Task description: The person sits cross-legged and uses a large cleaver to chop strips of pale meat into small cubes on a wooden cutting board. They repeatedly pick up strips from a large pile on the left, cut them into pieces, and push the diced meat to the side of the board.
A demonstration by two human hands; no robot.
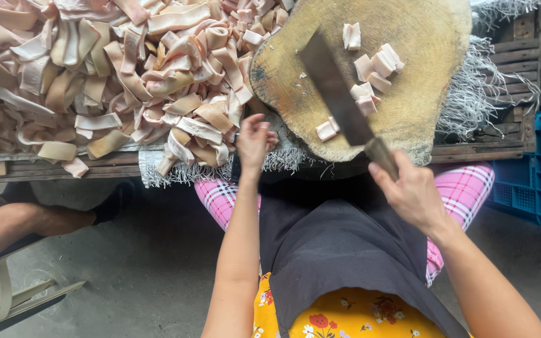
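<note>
My right hand (411, 188) grips a cleaver (339, 100) over cut pieces (370, 75) on the wooden block (427, 37). My left hand (253, 139) pinches a strip at the near edge of the pile of strips (95, 75), left of the block.

Soft, even daylight fills the view, bright with no harsh glare. The strips (108, 75) at ten o'clock carry a mild sheen. Shadows are faint: a dim band lies under the bench edge (64, 172) and over the floor (151, 263) at seven o'clock. The cleaver (336, 94) blade is dark and slightly motion-blurred. Focus is fair at the block (408, 94); the corners stretch and soften with wide-angle distortion.
</note>
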